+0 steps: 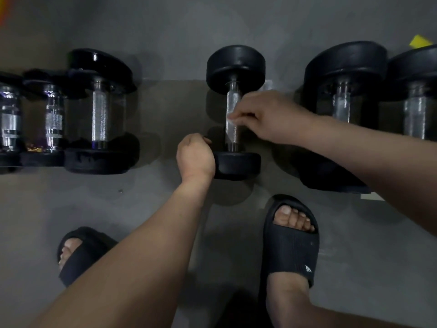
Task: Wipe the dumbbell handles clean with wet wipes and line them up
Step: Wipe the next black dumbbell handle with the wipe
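The right hand [264, 117] pinches what seems a wet wipe [229, 119] against the middle dumbbell [235, 67] handle; the left hand [195, 157] (fingers curled) grips its near head.

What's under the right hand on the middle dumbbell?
A white wet wipe pinched by the right hand against the knurled handle. Only its edge shows; the fingers cover the rest.
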### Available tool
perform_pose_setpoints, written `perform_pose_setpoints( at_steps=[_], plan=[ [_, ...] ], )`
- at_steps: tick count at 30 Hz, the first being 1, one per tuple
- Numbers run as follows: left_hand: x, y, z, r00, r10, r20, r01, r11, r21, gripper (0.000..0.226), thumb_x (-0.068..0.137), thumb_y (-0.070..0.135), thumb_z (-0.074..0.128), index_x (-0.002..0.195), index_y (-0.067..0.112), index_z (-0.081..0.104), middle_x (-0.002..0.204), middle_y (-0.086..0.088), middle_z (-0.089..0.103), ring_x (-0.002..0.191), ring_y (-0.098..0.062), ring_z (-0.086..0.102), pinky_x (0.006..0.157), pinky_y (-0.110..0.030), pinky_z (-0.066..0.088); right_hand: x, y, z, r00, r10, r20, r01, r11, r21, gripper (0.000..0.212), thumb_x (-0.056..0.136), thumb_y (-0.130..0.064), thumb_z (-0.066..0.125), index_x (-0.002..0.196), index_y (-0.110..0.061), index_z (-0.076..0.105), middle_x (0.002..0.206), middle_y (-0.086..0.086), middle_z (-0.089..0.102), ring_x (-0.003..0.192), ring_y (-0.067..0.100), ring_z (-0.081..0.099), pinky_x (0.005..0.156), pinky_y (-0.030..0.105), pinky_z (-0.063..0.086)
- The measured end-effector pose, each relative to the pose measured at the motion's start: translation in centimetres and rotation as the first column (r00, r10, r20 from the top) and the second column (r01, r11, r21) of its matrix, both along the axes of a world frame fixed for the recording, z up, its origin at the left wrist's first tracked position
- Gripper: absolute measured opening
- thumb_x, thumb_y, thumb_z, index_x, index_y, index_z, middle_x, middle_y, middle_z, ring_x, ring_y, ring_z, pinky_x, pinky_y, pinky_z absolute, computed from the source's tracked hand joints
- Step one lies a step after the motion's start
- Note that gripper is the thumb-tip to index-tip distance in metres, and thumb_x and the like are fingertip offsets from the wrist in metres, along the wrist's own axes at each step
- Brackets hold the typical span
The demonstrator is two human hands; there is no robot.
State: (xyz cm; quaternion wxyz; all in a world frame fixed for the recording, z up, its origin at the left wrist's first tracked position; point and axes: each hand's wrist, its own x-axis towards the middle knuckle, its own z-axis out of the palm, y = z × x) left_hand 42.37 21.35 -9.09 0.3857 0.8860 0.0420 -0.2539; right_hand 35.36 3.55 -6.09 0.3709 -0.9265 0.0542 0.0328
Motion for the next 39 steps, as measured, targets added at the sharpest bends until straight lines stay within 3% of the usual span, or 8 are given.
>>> perform_pose_setpoints(
  at_steps=[2,7,12,20,25,31,36,39],
  plan=[
    [0.0,-0.1,0.2,0.999,0.029,-0.018,-0.030,0.999,-0.015,0.032,0.092,0.005,0.042,0.085,0.001,0.072,0.101,-0.014,0.068,0.100,-0.028,0.059,0.081,-0.028,0.040,-0.2,0.2,-0.2,0.998,-0.041,0.042,0.042,0.999,-0.012,0.015,0.096,-0.021,0.067,0.101,-0.011,0.076,0.098,0.003,0.071,0.094,0.018,0.064,0.084,0.022,0.045],
    [-0.1,-0.3,0.6,0.999,0.037,-0.026,-0.037,0.999,-0.021,0.032,0.093,0.006,0.042,0.084,0.002,0.072,0.097,-0.011,0.067,0.096,-0.025,0.057,0.079,-0.028,0.039,-0.4,0.4,1.0,0.936,0.336,-0.106,-0.334,0.942,0.040,0.015,0.092,-0.014,0.070,0.104,-0.017,0.078,0.101,-0.010,0.072,0.096,0.003,0.062,0.089,0.006,0.039],
    [-0.1,-0.2,0.5,0.998,0.041,-0.054,-0.041,0.999,0.002,0.031,0.094,0.008,0.042,0.084,0.005,0.072,0.083,0.000,0.061,0.089,-0.021,0.053,0.070,-0.023,0.031,0.0,0.1,1.2,0.981,0.154,-0.115,-0.152,0.988,0.021,0.019,0.095,-0.020,0.068,0.111,-0.022,0.077,0.103,-0.012,0.068,0.097,0.002,0.061,0.089,0.010,0.041],
    [0.5,-0.3,2.0,0.991,0.104,-0.079,-0.101,0.994,0.044,0.032,0.100,0.015,0.039,0.107,-0.004,0.064,0.116,-0.021,0.065,0.107,-0.037,0.056,0.083,-0.031,0.039,-1.3,1.5,1.2,0.964,0.238,-0.115,-0.227,0.969,0.102,0.021,0.094,-0.010,0.067,0.110,-0.017,0.078,0.104,-0.007,0.071,0.097,0.006,0.064,0.090,0.017,0.047],
    [-0.6,-1.5,3.1,0.986,0.145,-0.085,-0.141,0.989,0.046,0.029,0.097,0.017,0.041,0.106,0.000,0.062,0.116,-0.023,0.064,0.110,-0.041,0.056,0.093,-0.039,0.044,-1.8,2.3,1.3,0.979,0.188,-0.082,-0.179,0.979,0.101,0.026,0.085,0.008,0.057,0.097,-0.006,0.075,0.088,-0.019,0.048,0.082,-0.006,0.046,0.076,-0.002,0.032],
    [-1.7,-2.2,3.0,0.978,0.200,-0.053,-0.196,0.978,0.077,0.029,0.096,0.022,0.040,0.102,0.010,0.065,0.112,-0.016,0.067,0.105,-0.038,0.057,0.084,-0.036,0.043,-1.8,1.1,1.2,0.956,0.256,-0.147,-0.244,0.965,0.093,0.020,0.082,-0.002,0.053,0.088,-0.013,0.070,0.087,-0.012,0.056,0.086,0.017,0.061,0.079,0.028,0.048],
    [-0.9,-1.5,2.8,0.978,0.198,-0.059,-0.195,0.979,0.051,0.029,0.095,0.013,0.041,0.102,0.002,0.068,0.112,-0.018,0.067,0.104,-0.037,0.058,0.074,-0.029,0.036,-0.9,1.1,1.0,0.975,0.193,-0.107,-0.191,0.981,0.027,0.018,0.096,-0.013,0.061,0.107,-0.018,0.075,0.100,-0.004,0.065,0.094,0.016,0.063,0.085,0.028,0.049],
    [-0.5,-1.1,2.7,0.986,0.158,-0.055,-0.155,0.986,0.059,0.031,0.099,0.011,0.039,0.110,-0.004,0.063,0.117,-0.025,0.064,0.111,-0.039,0.059,0.090,-0.038,0.049,0.7,0.1,0.6,0.991,-0.030,-0.131,0.033,0.999,0.022,0.021,0.102,-0.027,0.057,0.115,-0.024,0.073,0.098,-0.011,0.057,0.094,0.008,0.057,0.079,0.009,0.036]
  ],
)
